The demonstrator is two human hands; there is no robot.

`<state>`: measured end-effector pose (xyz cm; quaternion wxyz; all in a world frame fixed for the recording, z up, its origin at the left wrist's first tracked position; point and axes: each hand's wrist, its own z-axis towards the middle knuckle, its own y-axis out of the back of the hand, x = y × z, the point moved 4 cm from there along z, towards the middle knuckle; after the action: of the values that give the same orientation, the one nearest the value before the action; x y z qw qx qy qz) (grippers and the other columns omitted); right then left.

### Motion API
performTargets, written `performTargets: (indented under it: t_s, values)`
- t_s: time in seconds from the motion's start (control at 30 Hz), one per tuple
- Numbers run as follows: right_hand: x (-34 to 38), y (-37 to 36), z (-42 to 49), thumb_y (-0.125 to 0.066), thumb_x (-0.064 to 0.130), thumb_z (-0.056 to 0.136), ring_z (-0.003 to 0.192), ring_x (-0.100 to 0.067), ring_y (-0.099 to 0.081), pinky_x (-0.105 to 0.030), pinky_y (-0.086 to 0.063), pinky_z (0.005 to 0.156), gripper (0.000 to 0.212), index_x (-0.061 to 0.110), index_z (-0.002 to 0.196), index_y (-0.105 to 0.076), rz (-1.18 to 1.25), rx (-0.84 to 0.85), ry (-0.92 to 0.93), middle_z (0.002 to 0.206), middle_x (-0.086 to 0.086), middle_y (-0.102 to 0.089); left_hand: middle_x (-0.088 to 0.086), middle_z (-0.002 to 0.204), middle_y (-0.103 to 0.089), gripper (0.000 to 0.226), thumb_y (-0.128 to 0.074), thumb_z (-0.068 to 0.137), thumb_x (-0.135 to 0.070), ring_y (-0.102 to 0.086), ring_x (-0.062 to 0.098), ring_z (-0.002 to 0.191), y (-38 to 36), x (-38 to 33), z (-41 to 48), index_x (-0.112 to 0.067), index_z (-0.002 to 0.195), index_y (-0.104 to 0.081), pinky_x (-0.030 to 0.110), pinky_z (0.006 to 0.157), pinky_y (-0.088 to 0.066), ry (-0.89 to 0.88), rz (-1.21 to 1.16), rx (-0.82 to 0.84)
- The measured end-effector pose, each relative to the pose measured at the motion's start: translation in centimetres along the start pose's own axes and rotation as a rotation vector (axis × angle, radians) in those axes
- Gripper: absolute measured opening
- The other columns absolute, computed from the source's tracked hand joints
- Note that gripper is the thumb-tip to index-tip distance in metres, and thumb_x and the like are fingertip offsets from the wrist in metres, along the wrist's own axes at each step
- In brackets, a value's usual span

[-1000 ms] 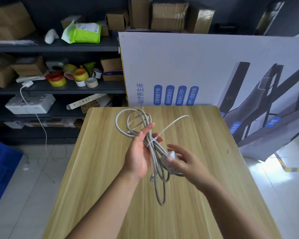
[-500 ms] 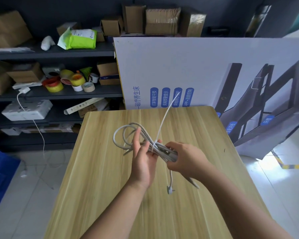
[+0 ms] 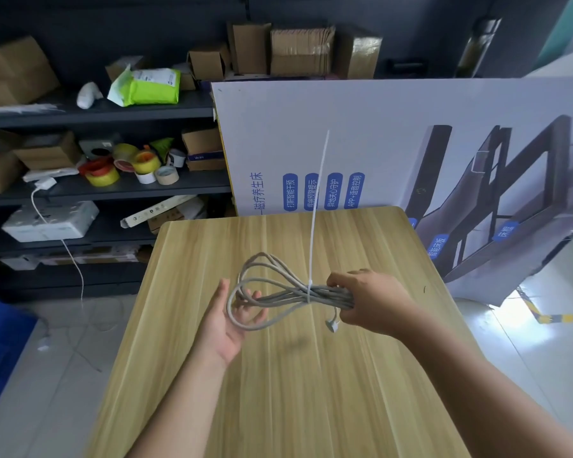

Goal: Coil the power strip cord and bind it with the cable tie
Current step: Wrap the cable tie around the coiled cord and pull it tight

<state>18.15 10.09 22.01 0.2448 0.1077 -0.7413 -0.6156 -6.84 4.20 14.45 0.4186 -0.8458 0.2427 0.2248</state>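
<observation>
1. The cord (image 3: 278,292) hangs in the air above the table (image 3: 278,391), bundled into several loops. The right hand (image 3: 371,302) is clenched around one end of the bundle; the left hand (image 3: 232,319) is released, palm up, fingers spread under the far loops and perhaps just touching them.

2. The tie (image 3: 315,206) already circles the bundle just beside the right hand, and its long tail stands straight up. Whether it is cinched tight I cannot tell. If it is loose, the loops on the left could slide through it and the coil would sag apart.

3. The loops fan out unevenly toward the left hand. With that hand open, nothing squeezes them together, so pulling the tail now could bind a lopsided coil, or catch only some strands.

4. The plug (image 3: 333,325) dangles free below the right hand. It could swing and snag a loop, or drag one strand out of the bundle.

5. The strip itself is not visible; it may be hidden inside the right fist. If so, its weight sits on one side, and a slackened grip would drop the whole bundle onto the table.

6. The tail is thin and springy. Reaching for it with the left hand means leaving the loops unsupported, and a missed grab would likely flick it aside.
</observation>
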Motion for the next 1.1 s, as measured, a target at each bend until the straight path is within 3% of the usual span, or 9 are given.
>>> performTargets:
  t_s: [0.17,0.3,0.37,0.43,0.5,0.7,0.8,1.0,1.1]
  values:
    - [-0.4,-0.3,0.5,-0.062,0.024,0.074,0.075,-0.017,-0.052,-0.029,-0.04,0.051,0.037,0.035,0.109,-0.054,-0.054,0.081,0.045,0.078,0.009,-0.056,0.02,0.103,-0.067,0.079,-0.071,0.077,-0.005,-0.067,0.027,0.083,0.6,-1.5,0.8,-0.019,0.147,-0.036,0.038,0.068,-0.06,-0.008,0.302,0.029]
    - [-0.4,-1.5,1.0,-0.059,0.023,0.078,0.08,-0.018,-0.054,-0.029,-0.045,0.057,0.04,0.036,0.115,-0.052,-0.102,0.16,0.076,0.08,0.009,-0.056,0.024,0.108,-0.067,0.094,-0.069,0.081,0.009,-0.067,0.025,0.08,3.1,-0.4,1.8,-0.027,0.154,-0.021,0.033,0.069,-0.058,-0.021,0.333,-0.069]
    - [-0.2,-2.7,1.3,-0.058,0.022,0.078,0.085,-0.021,-0.057,-0.034,-0.053,0.066,0.037,0.035,0.112,-0.051,-0.121,0.202,0.087,0.082,0.007,-0.058,0.021,0.109,-0.066,0.083,-0.069,0.08,0.009,-0.067,0.023,0.08,4.8,0.9,2.0,-0.021,0.149,-0.033,0.032,0.069,-0.06,0.018,0.316,-0.111]
    - [0.1,-4.1,1.7,-0.058,0.021,0.078,0.088,-0.024,-0.058,-0.037,-0.054,0.071,0.034,0.033,0.109,-0.052,-0.144,0.226,0.102,0.084,0.005,-0.059,0.015,0.098,-0.066,0.044,-0.07,0.079,0.007,-0.068,0.02,0.072,6.5,2.2,2.4,-0.009,0.118,-0.058,0.029,0.059,-0.061,0.078,0.334,-0.125]
    - [0.6,-6.0,2.3,-0.058,0.022,0.079,0.09,-0.026,-0.058,-0.035,-0.052,0.069,0.032,0.032,0.109,-0.052,-0.155,0.257,0.122,0.089,0.002,-0.063,0.012,0.088,-0.067,0.025,-0.07,0.08,0.006,-0.066,0.021,0.068,8.4,3.2,2.7,-0.005,0.1,-0.061,0.028,0.055,-0.059,0.122,0.364,-0.155]
    - [1.4,-12.9,4.1,-0.056,0.02,0.08,0.092,-0.027,-0.058,-0.034,-0.045,0.066,0.034,0.029,0.112,-0.052,-0.121,0.363,0.159,0.089,0.0,-0.062,0.01,0.092,-0.075,0.025,-0.078,0.076,-0.001,-0.069,0.023,0.081,13.7,3.9,3.9,-0.013,0.091,-0.063,0.031,0.065,-0.046,0.109,0.547,-0.286]
    - [1.7,-16.7,5.4,-0.056,0.021,0.078,0.091,-0.027,-0.058,-0.037,-0.051,0.072,0.037,0.027,0.115,-0.052,-0.079,0.413,0.169,0.087,0.001,-0.06,0.014,0.086,-0.075,0.024,-0.082,0.074,-0.004,-0.065,0.019,0.066,16.0,3.9,5.1,-0.007,0.092,-0.066,0.027,0.056,-0.043,0.085,0.683,-0.33]
    - [3.1,-23.4,8.1,-0.057,0.032,0.074,0.107,-0.027,-0.053,-0.043,-0.036,0.098,0.038,0.028,0.112,-0.054,-0.155,0.414,0.243,0.099,-0.002,-0.067,0.012,0.082,-0.076,0.02,-0.083,0.072,0.0,-0.069,0.022,0.074,20.5,3.8,7.1,-0.004,0.086,-0.068,0.03,0.066,-0.051,0.053,0.795,-0.449]
    - [3.2,-26.4,8.7,-0.058,0.031,0.076,0.11,-0.028,-0.055,-0.042,-0.038,0.097,0.041,0.027,0.116,-0.052,-0.082,0.532,0.215,0.106,-0.005,-0.066,0.013,0.081,-0.076,0.019,-0.082,0.073,0.0,-0.071,0.023,0.075,22.2,4.1,8.2,-0.001,0.086,-0.07,0.031,0.068,-0.053,0.061,0.813,-0.458]
